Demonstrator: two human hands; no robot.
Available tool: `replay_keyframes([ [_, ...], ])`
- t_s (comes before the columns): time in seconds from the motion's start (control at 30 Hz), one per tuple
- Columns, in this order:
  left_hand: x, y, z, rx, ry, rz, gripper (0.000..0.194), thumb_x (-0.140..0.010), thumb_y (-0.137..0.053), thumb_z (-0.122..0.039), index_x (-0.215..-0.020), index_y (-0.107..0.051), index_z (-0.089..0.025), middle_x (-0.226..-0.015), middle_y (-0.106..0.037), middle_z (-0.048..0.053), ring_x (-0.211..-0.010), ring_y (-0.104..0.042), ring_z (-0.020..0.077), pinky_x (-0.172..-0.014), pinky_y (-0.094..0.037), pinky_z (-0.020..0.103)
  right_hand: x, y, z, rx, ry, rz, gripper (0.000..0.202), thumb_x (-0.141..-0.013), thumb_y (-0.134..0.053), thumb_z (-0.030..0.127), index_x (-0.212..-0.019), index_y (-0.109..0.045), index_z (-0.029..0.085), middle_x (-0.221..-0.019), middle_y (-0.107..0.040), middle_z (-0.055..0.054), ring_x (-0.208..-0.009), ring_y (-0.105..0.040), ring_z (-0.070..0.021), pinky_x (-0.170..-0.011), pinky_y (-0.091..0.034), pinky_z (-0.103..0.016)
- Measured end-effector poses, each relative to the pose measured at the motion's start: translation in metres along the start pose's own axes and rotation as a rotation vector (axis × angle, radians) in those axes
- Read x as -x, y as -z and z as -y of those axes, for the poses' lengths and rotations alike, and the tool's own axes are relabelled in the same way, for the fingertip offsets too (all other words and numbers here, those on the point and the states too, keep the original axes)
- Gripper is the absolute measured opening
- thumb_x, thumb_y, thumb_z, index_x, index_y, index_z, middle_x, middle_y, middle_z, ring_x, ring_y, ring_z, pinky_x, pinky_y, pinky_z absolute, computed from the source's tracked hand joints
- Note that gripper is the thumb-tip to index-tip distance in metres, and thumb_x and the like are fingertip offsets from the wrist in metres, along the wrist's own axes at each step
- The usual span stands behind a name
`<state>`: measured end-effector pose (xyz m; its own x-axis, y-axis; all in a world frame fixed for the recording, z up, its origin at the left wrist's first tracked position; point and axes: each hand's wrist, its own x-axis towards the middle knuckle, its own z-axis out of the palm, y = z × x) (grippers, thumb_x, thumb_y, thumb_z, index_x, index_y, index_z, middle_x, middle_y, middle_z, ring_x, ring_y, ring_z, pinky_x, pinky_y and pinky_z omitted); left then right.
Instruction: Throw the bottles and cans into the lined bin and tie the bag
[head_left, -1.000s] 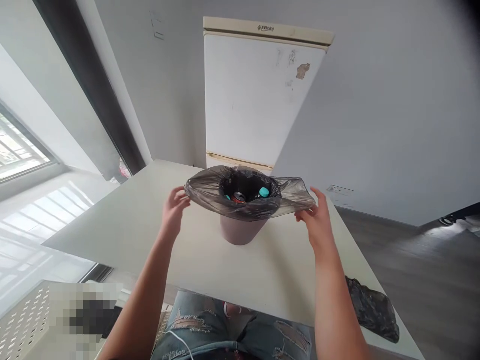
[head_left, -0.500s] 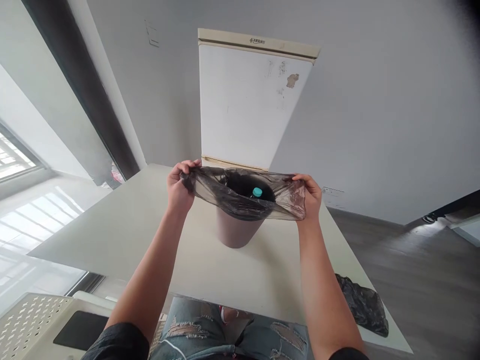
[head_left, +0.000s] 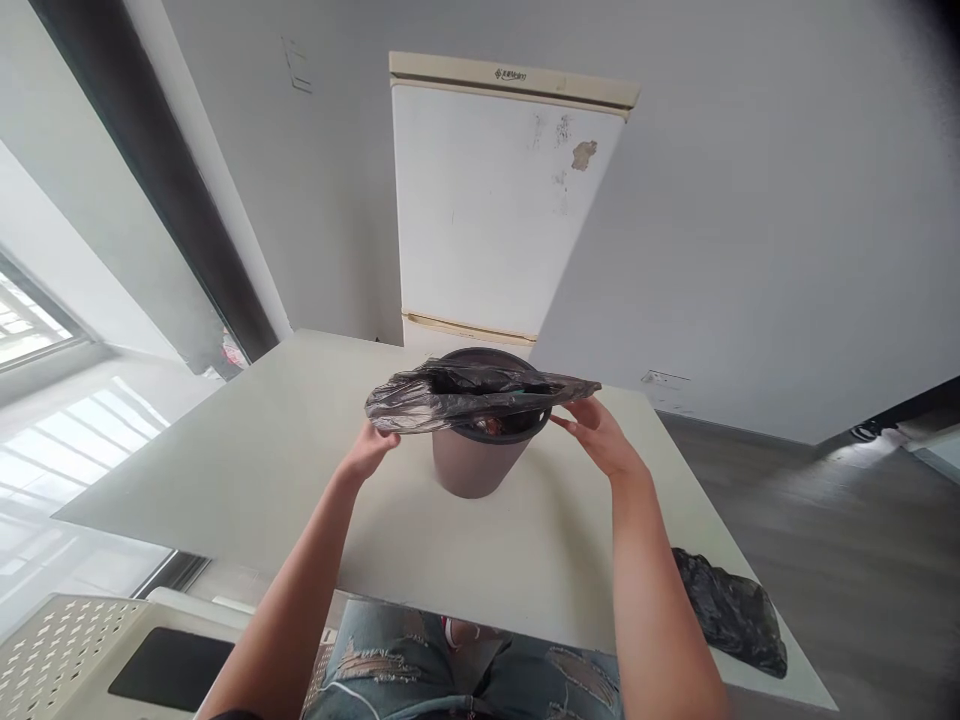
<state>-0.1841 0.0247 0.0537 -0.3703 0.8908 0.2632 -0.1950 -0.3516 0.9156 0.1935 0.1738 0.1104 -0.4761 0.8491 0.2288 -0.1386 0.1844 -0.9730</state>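
A brownish bin (head_left: pixel 480 465) with a dark rim stands upright on the pale table (head_left: pixel 247 430). Over its mouth lies a thin black plastic bag (head_left: pixel 420 398), gathered and stretched sideways beyond the rim. Something reddish shows inside the bin below the bag's near edge. My left hand (head_left: pixel 369 450) is under the bag's left end, its fingers mostly hidden by the plastic. At the right end, my right hand (head_left: pixel 600 435) has its fingers apart beneath the bag, beside the rim; whether it grips the plastic is unclear.
A crumpled black bag (head_left: pixel 731 610) lies at the table's right edge. Behind the table stands a white fridge (head_left: pixel 495 210) against a grey wall. At the lower left is a cream perforated chair (head_left: pixel 75 640) with a dark flat item (head_left: pixel 172 668) on it.
The bag's edges have come off the near rim and drawn together, covering the turquoise cap. Both hands have moved lower, from the bag's outer ends to beneath it.
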Motion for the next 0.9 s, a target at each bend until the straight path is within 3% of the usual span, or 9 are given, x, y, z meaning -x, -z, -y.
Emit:
replay_keyframes([
  [0.1, -0.003, -0.015, -0.015, -0.096, 0.006, 0.089, 0.071, -0.049, -0.103, -0.054, -0.107, -0.078, -0.020, -0.118, -0.077, 0.018, -0.136, -0.059, 0.0430, -0.118, -0.047, 0.057, -0.001, -0.009, 0.016, 0.115, 0.053, 0.058, 0.063, -0.080, -0.086, 0.057, -0.133, -0.068, 0.030, -0.157, -0.057, -0.010, -0.151, -0.045, -0.0303, -0.121, -0.043, -0.051],
  [0.2, -0.014, -0.041, -0.044, -0.017, -0.105, 0.018, 0.057, -0.069, -0.094, -0.059, -0.111, -0.077, -0.024, -0.126, -0.075, 0.015, -0.145, -0.053, 0.0365, -0.121, -0.046, 0.051, -0.006, -0.026, 0.036, 0.142, 0.160, -0.039, 0.051, -0.089, -0.074, 0.066, -0.126, -0.074, 0.031, -0.153, -0.061, -0.009, -0.151, -0.047, -0.0295, -0.125, -0.038, -0.049],
  [0.37, -0.032, -0.078, -0.081, 0.304, -0.241, 0.059, 0.056, -0.085, -0.075, -0.070, -0.123, -0.072, -0.029, -0.141, -0.068, 0.011, -0.143, -0.056, 0.0313, -0.114, -0.052, 0.047, -0.021, -0.050, 0.056, -0.051, 0.316, -0.052, 0.045, -0.083, -0.073, 0.074, -0.084, -0.075, 0.029, -0.141, -0.070, -0.008, -0.146, -0.053, -0.0343, -0.121, -0.042, -0.056],
  [0.43, -0.039, -0.082, -0.087, 0.379, -0.238, 0.023, 0.046, -0.090, -0.072, -0.069, -0.111, -0.072, -0.028, -0.118, -0.075, 0.007, -0.121, -0.070, 0.0262, -0.106, -0.057, 0.043, -0.027, -0.055, 0.059, -0.158, 0.346, -0.068, 0.049, -0.081, -0.074, 0.075, -0.071, -0.063, 0.028, -0.123, -0.077, -0.008, -0.133, -0.063, -0.0342, -0.116, -0.045, -0.059],
  [0.5, -0.045, -0.083, -0.093, 0.426, -0.203, -0.001, 0.038, -0.094, -0.070, -0.064, -0.093, -0.066, -0.026, -0.078, -0.068, 0.000, -0.079, -0.072, 0.0168, -0.088, -0.062, 0.036, -0.032, -0.058, 0.065, -0.240, 0.336, -0.051, 0.054, -0.078, -0.075, 0.075, -0.068, -0.053, 0.028, -0.087, -0.077, -0.005, -0.102, -0.074, -0.0314, -0.105, -0.051, -0.059],
  [0.6, -0.050, -0.091, -0.105, 0.423, -0.098, 0.094, 0.041, -0.100, -0.064, -0.055, -0.077, -0.054, -0.024, -0.050, -0.030, -0.008, -0.041, -0.038, 0.0087, -0.055, -0.053, 0.027, -0.037, -0.066, 0.083, -0.248, 0.215, 0.093, 0.057, -0.076, -0.076, 0.076, -0.069, -0.047, 0.028, -0.046, -0.043, 0.007, -0.048, -0.053, -0.0195, -0.074, -0.058, -0.049],
  [0.67, -0.049, -0.103, -0.114, 0.380, -0.007, 0.200, 0.041, -0.102, -0.060, -0.053, -0.076, -0.050, -0.023, -0.054, -0.027, -0.008, -0.042, -0.033, 0.0085, -0.049, -0.045, 0.026, -0.040, -0.076, 0.099, -0.218, 0.094, 0.191, 0.053, -0.082, -0.073, 0.072, -0.071, -0.046, 0.028, -0.047, -0.026, 0.011, -0.040, -0.028, -0.0120, -0.054, -0.047, -0.035],
  [0.73, -0.044, -0.117, -0.120, 0.332, 0.054, 0.263, 0.039, -0.101, -0.060, -0.050, -0.076, -0.050, -0.022, -0.061, -0.039, -0.003, -0.050, -0.042, 0.0104, -0.052, -0.046, 0.028, -0.042, -0.089, 0.114, -0.214, 0.004, 0.246, 0.044, -0.090, -0.069, 0.062, -0.075, -0.047, 0.027, -0.055, -0.023, 0.010, -0.044, -0.018, -0.0099, -0.048, -0.033, -0.027],
  [0.9, -0.031, -0.135, -0.119, 0.019, -0.115, 0.238, 0.026, -0.095, -0.067, -0.037, -0.076, -0.063, -0.020, -0.070, -0.057, 0.003, -0.065, -0.055, 0.0154, -0.065, -0.052, 0.032, -0.046, -0.111, 0.122, -0.180, -0.036, 0.250, 0.013, -0.084, -0.066, 0.032, -0.090, -0.060, 0.023, -0.069, -0.041, 0.004, -0.057, -0.034, -0.0118, -0.054, -0.033, -0.028],
])
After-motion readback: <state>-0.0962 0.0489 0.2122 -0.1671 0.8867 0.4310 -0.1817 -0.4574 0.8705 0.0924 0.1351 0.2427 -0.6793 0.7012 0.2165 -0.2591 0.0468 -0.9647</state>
